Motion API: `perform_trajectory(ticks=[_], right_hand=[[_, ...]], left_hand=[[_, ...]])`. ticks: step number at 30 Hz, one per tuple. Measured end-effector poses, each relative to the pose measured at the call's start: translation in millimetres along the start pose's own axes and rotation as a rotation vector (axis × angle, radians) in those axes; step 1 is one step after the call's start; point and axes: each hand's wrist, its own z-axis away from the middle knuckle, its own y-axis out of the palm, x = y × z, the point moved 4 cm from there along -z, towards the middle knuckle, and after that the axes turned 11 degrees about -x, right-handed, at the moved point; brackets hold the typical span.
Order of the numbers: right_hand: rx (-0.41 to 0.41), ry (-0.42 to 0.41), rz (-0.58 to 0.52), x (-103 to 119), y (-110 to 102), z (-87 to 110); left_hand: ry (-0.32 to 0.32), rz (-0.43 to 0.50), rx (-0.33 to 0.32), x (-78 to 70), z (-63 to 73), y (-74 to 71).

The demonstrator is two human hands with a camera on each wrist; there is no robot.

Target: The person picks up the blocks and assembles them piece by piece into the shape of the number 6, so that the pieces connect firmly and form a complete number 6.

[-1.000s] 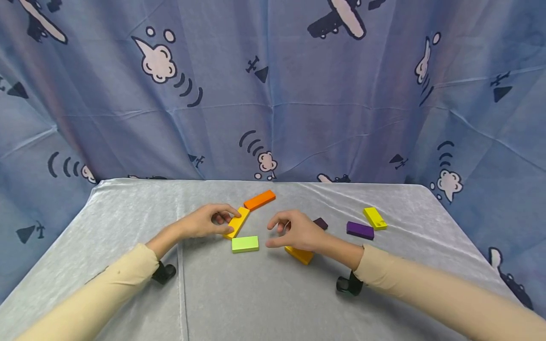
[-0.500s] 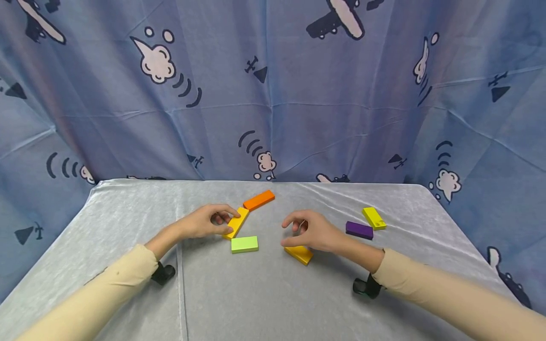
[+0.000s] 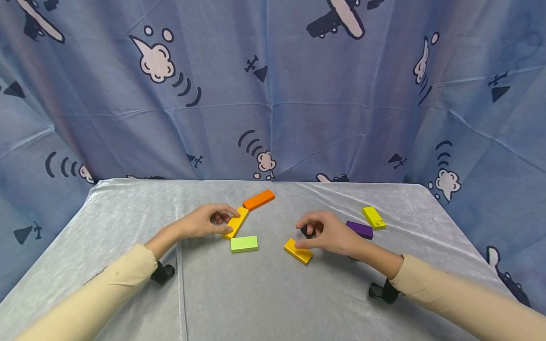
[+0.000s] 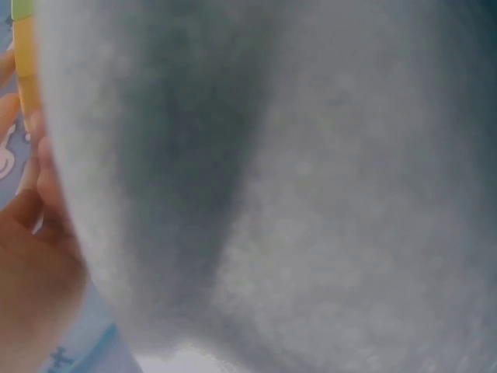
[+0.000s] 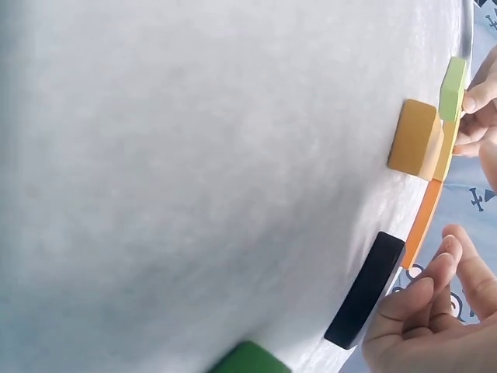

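With our left hand's [image 3: 205,221] fingers we pinch the yellow block [image 3: 237,222], probably to steady it against the orange block [image 3: 259,200] just beyond them, while our right hand's [image 3: 330,233] loosely parted, empty fingers hover beside the black block [image 5: 365,291].

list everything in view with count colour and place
Cloth: 1, grey, underneath
Curtain: 1, printed blue, behind
Orange block: 1, orange, far middle
Left amber block: 1, yellow-orange, just nearer
Lime block: 1, light green, nearer still
Right amber block: 1, yellow-orange, right of lime block
Dark block: 1, near black, just beyond right amber block
Purple block: 1, purple, right side
Yellow block: 1, yellow, beyond purple block
Green block: 1, green, right wrist view's bottom edge
Sleeves: 2, beige, one each side
Wrist cameras: 2, black, at sleeve ends
Left grip: 1, bare, pinching left amber block
Right grip: 1, bare, at dark block
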Motion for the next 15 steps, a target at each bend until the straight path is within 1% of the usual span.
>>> perform_trajectory(ticks=[6, 15], right_hand=[[-0.003, 0.002, 0.000, -3, -2, 7.7], [-0.058, -0.015, 0.000, -5, -1, 22.8]], left_hand=[[-0.007, -0.007, -0.001, 1.2, 0.3, 0.3], [0.001, -0.018, -0.003, 2.6, -0.7, 0.1]])
